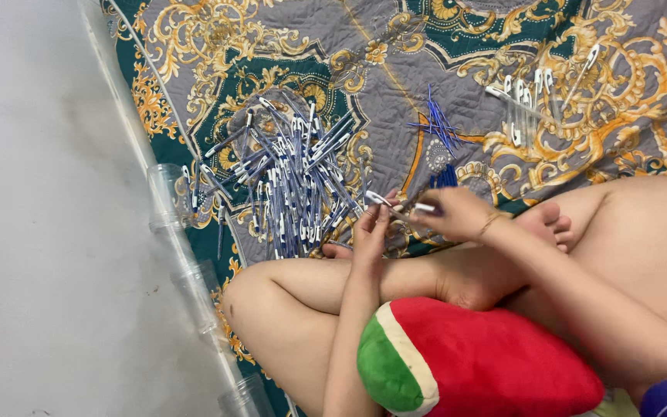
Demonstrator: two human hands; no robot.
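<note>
My left hand (pixel 372 232) pinches a thin pen (pixel 382 201) with a white tip above my crossed legs. My right hand (pixel 457 212), with a bracelet on its wrist, grips the other end, where a white piece (pixel 424 207) sticks out. The two hands meet over the patterned quilt (pixel 395 69). Left of them lies a big heap of blue-and-white pens (pixel 295 181). Behind the hands is a small bundle of blue refills (pixel 438 127). Several clear pen barrels (pixel 530 100) lie at the back right.
A red, white and green watermelon-shaped cushion (pixel 472 359) rests on my lap. Clear plastic cups (pixel 165 197) stand in a line along the quilt's left edge beside the pale floor (pixel 40 232). My bare knees and feet surround the hands.
</note>
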